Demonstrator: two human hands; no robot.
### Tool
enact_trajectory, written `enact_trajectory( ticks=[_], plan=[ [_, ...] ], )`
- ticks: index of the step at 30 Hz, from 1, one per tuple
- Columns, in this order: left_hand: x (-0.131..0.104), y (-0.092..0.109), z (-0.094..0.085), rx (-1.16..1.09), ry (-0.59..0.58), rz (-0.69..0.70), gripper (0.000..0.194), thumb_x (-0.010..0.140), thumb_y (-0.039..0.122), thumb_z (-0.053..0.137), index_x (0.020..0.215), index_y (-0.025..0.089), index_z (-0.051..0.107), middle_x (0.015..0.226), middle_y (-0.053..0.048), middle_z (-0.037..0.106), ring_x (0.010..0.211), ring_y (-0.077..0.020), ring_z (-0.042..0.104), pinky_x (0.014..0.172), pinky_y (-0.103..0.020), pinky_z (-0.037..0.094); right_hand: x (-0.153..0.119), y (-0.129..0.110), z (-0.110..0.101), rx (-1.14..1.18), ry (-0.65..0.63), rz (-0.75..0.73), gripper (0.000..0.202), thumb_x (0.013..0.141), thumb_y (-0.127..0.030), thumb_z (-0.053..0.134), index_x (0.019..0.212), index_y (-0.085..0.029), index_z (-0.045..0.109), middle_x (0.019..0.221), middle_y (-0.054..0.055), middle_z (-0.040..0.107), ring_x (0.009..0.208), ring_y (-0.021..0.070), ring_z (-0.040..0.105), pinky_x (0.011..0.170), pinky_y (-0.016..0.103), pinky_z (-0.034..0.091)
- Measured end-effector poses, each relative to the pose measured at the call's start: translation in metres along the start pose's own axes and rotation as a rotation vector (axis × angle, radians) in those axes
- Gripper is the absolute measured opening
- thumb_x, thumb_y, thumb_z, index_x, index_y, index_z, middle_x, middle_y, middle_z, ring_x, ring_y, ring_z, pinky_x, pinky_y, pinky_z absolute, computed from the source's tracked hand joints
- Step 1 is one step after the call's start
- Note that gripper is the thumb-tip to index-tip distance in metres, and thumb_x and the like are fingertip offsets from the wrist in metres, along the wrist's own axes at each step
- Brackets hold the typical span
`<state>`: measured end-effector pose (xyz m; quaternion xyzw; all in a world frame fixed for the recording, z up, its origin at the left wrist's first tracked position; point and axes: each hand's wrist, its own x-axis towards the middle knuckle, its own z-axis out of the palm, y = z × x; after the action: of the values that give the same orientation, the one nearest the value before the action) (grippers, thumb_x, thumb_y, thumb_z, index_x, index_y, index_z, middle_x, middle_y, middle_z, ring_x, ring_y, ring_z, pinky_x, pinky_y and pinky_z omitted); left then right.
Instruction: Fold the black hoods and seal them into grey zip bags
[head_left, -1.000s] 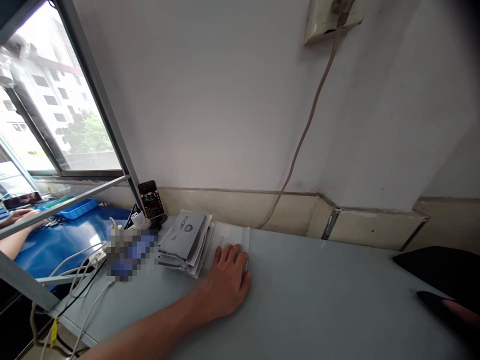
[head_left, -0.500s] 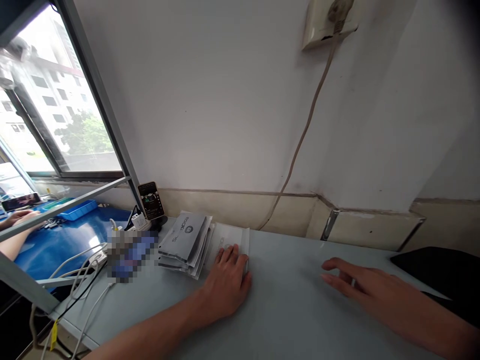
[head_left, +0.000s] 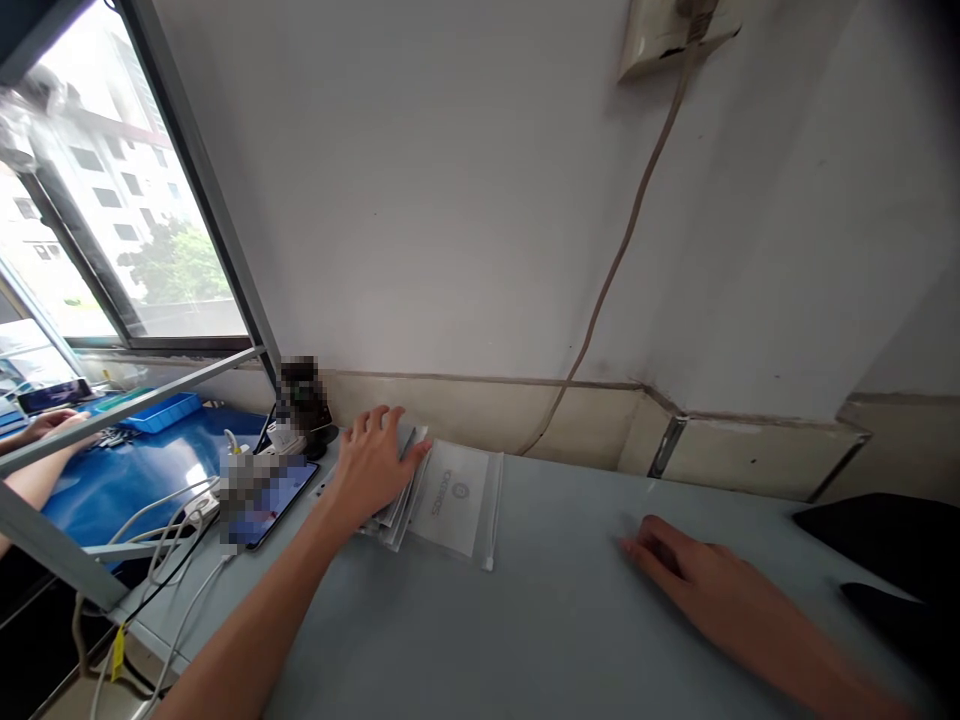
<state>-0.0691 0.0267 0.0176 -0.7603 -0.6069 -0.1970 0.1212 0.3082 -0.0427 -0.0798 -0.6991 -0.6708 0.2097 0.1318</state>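
Observation:
My left hand [head_left: 373,462] lies over a stack of grey, flat packets in clear plastic bags [head_left: 397,507]. Its fingers are stretched out across the top, the thumb apart toward the right edge, and they cover most of the stack. Just right of the stack lies one clear zip bag [head_left: 456,497] with a pale printed sheet or pouch inside, its slider strip along the right side. My right hand [head_left: 697,580] rests low over the grey table [head_left: 555,600], fingers loosely bent with a gap to the thumb. Nothing shows in it.
A phone [head_left: 281,505], partly pixelated, lies left of the stack, near white cables [head_left: 172,490] and a power strip. Black fabric-like items [head_left: 885,540] lie at the right. Beyond the metal frame [head_left: 202,190], another person's hands [head_left: 56,430] are above a blue table [head_left: 150,475].
My left hand has moved from the single zip bag leftward onto the stack, uncovering the bag. My right hand has shifted slightly left, its fingers more bent. The view has shifted a little.

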Motion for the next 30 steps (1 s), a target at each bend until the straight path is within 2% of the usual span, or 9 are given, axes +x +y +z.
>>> enact_trajectory(
  ticks=[2, 4, 8, 13, 20, 23, 25, 28, 30],
  plan=[
    [0.003, -0.012, 0.006, 0.029, -0.118, -0.078, 0.071, 0.102, 0.067, 0.045, 0.153, 0.018, 0.044, 0.157, -0.019, 0.047, 0.145, -0.0431, 0.041, 0.107, -0.062, 0.043, 0.0, 0.0, 0.002, 0.0, -0.002, 0.0, 0.045, 0.099, -0.068, 0.025, 0.085, -0.029, 0.043, 0.07, 0.002, 0.068, 0.072, 0.0281, 0.067, 0.07, 0.04, 0.044],
    [0.005, -0.019, 0.011, 0.008, -0.222, -0.114, 0.076, 0.1, 0.073, 0.04, 0.154, 0.02, 0.043, 0.159, -0.019, 0.045, 0.146, -0.0433, 0.04, 0.105, -0.062, 0.045, 0.0, 0.001, 0.004, -0.011, 0.004, 0.001, 0.045, 0.098, -0.069, 0.025, 0.085, -0.029, 0.043, 0.071, 0.002, 0.068, 0.073, 0.0284, 0.067, 0.07, 0.04, 0.044],
    [0.007, -0.026, 0.016, -0.005, -0.32, -0.104, 0.071, 0.098, 0.069, 0.046, 0.152, 0.023, 0.044, 0.158, -0.017, 0.047, 0.142, -0.0425, 0.044, 0.102, -0.059, 0.047, -0.002, 0.002, 0.006, -0.036, 0.019, -0.003, 0.044, 0.098, -0.068, 0.025, 0.086, -0.029, 0.042, 0.073, 0.002, 0.069, 0.074, 0.0292, 0.067, 0.069, 0.04, 0.043],
    [0.008, -0.024, 0.017, 0.012, -0.297, -0.101, 0.061, 0.096, 0.051, 0.055, 0.15, 0.024, 0.046, 0.158, -0.016, 0.047, 0.143, -0.0409, 0.043, 0.103, -0.06, 0.046, -0.004, -0.002, 0.005, -0.054, 0.022, -0.008, 0.042, 0.098, -0.067, 0.025, 0.086, -0.029, 0.039, 0.074, 0.002, 0.068, 0.077, 0.0304, 0.068, 0.071, 0.04, 0.043],
    [0.007, -0.013, 0.012, -0.057, -0.163, -0.055, 0.045, 0.096, 0.034, 0.058, 0.14, 0.026, 0.057, 0.153, -0.012, 0.054, 0.142, -0.0391, 0.046, 0.107, -0.057, 0.046, -0.006, -0.002, 0.004, -0.062, 0.059, -0.03, 0.039, 0.102, -0.062, 0.028, 0.086, -0.029, 0.039, 0.07, 0.001, 0.067, 0.069, 0.0286, 0.066, 0.066, 0.037, 0.041],
    [0.004, -0.003, -0.002, -0.232, -0.086, 0.032, 0.042, 0.096, 0.033, 0.058, 0.138, 0.026, 0.059, 0.151, -0.009, 0.055, 0.143, -0.0364, 0.045, 0.114, -0.053, 0.042, -0.006, -0.001, 0.003, -0.059, 0.062, -0.033, 0.038, 0.102, -0.061, 0.028, 0.085, -0.029, 0.039, 0.068, 0.001, 0.066, 0.067, 0.0276, 0.064, 0.064, 0.036, 0.039],
    [-0.001, 0.009, -0.015, -0.437, -0.107, 0.092, 0.042, 0.098, 0.038, 0.059, 0.139, 0.03, 0.058, 0.152, -0.007, 0.054, 0.14, -0.0339, 0.048, 0.114, -0.049, 0.042, -0.005, -0.002, 0.002, -0.043, 0.047, -0.024, 0.039, 0.102, -0.062, 0.029, 0.085, -0.029, 0.041, 0.068, 0.0, 0.066, 0.067, 0.0271, 0.064, 0.064, 0.036, 0.04],
    [-0.011, 0.035, -0.031, -0.868, -0.298, 0.099, 0.042, 0.1, 0.049, 0.059, 0.139, 0.034, 0.059, 0.151, -0.004, 0.056, 0.124, -0.0301, 0.061, 0.101, -0.042, 0.051, -0.007, -0.007, -0.001, 0.029, 0.033, -0.031, 0.041, 0.103, -0.062, 0.029, 0.084, -0.028, 0.044, 0.068, 0.0, 0.064, 0.066, 0.0252, 0.061, 0.065, 0.036, 0.04],
    [-0.019, 0.052, -0.034, -1.153, -0.418, 0.111, 0.043, 0.098, 0.051, 0.062, 0.138, 0.032, 0.061, 0.148, -0.004, 0.058, 0.122, -0.0294, 0.062, 0.098, -0.04, 0.053, -0.011, -0.013, -0.004, 0.122, 0.035, -0.066, 0.044, 0.104, -0.063, 0.03, 0.085, -0.028, 0.049, 0.069, 0.0, 0.061, 0.067, 0.0237, 0.058, 0.066, 0.035, 0.04]
  ],
)
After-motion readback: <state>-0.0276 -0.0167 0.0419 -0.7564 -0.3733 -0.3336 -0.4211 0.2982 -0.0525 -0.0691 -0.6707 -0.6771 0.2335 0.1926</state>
